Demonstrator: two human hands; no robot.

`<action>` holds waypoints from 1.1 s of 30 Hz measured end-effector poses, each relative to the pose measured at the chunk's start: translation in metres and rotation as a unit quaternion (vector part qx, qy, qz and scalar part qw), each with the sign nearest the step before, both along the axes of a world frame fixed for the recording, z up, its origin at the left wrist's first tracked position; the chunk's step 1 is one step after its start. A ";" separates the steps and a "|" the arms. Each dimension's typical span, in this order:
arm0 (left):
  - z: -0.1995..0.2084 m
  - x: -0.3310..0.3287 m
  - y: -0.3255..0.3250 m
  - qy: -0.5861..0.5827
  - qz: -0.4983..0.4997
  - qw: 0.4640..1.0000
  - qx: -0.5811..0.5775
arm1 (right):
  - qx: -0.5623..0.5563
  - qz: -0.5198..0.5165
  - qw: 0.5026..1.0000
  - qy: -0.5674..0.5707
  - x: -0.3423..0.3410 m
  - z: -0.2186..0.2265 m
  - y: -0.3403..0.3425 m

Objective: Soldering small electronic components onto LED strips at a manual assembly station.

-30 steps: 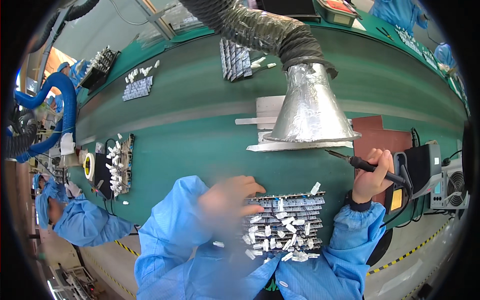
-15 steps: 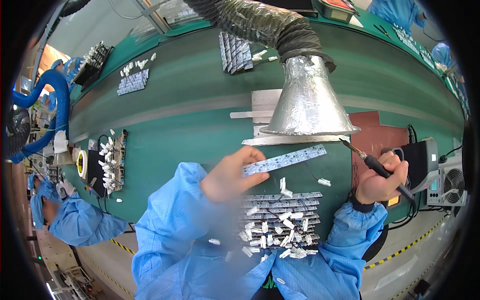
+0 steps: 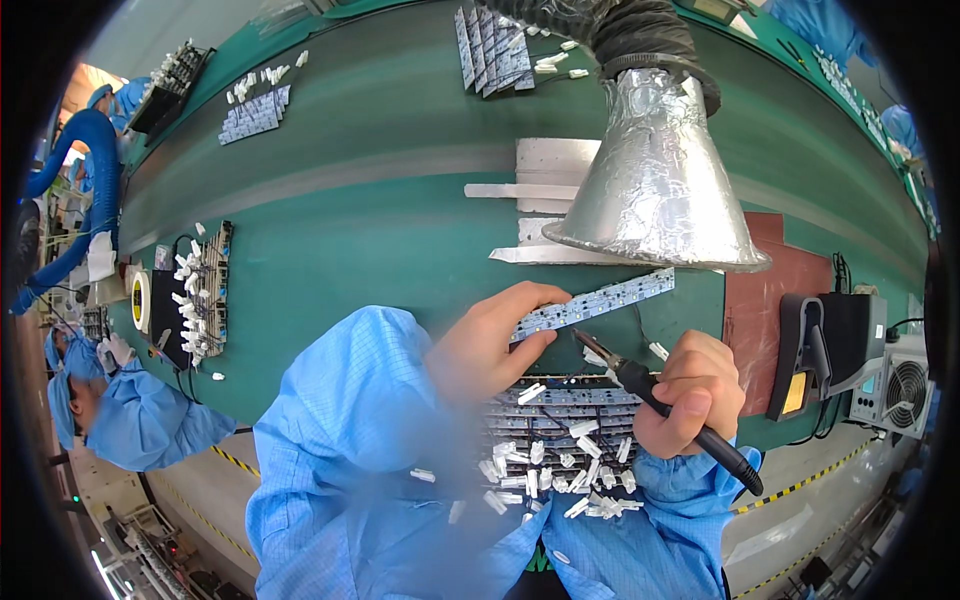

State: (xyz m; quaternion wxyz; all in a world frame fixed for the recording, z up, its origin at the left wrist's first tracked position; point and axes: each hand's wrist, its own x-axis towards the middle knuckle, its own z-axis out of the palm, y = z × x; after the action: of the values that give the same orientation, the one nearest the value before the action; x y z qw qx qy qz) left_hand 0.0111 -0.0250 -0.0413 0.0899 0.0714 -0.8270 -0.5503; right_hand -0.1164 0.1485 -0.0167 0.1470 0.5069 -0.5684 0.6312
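Between the thumb and fingers of my left hand point(image 3: 495, 338) is one end of a white LED circuit strip point(image 3: 610, 303), tilted up to the right above the green mat. A soldering iron point(image 3: 640, 380) with a black handle is wrapped in my right hand point(image 3: 692, 392). Its tip sits just under the strip's lower edge, close to my left fingertips; whether they touch I cannot tell. Below my hands lies a stack of LED strips point(image 3: 560, 412) with black wires and white plug connectors point(image 3: 590, 470) on it. A grey blur hides part of my left forearm.
A foil-covered fume hood point(image 3: 660, 180) hangs just beyond the strip. At right are a soldering iron stand point(image 3: 803, 355), a power unit point(image 3: 892, 375) and a reddish mat point(image 3: 750, 310). More strips point(image 3: 208, 290) stand at left, near a co-worker's blue sleeve point(image 3: 160, 420).
My right hand has brought the soldering iron left and down, from beside the hood to the strip. The strip has shifted slightly right and up. The whole view has moved a little.
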 end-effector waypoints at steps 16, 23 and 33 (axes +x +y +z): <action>-0.001 0.002 0.005 0.007 0.004 1.000 -0.022 | 0.029 0.008 1.000 -0.003 0.002 -0.004 -0.003; 0.000 0.001 0.004 0.004 0.007 1.000 -0.017 | 0.024 0.007 1.000 -0.001 0.002 -0.006 -0.005; 0.000 0.002 0.005 0.007 0.010 1.000 -0.020 | 0.006 -0.022 1.000 -0.002 -0.011 0.002 0.008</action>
State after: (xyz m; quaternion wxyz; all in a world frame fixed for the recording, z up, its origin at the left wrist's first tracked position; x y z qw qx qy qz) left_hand 0.0130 -0.0199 -0.0412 0.1026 0.0743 -0.8362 -0.5335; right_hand -0.1269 0.1568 -0.0142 0.1571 0.4941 -0.5832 0.6254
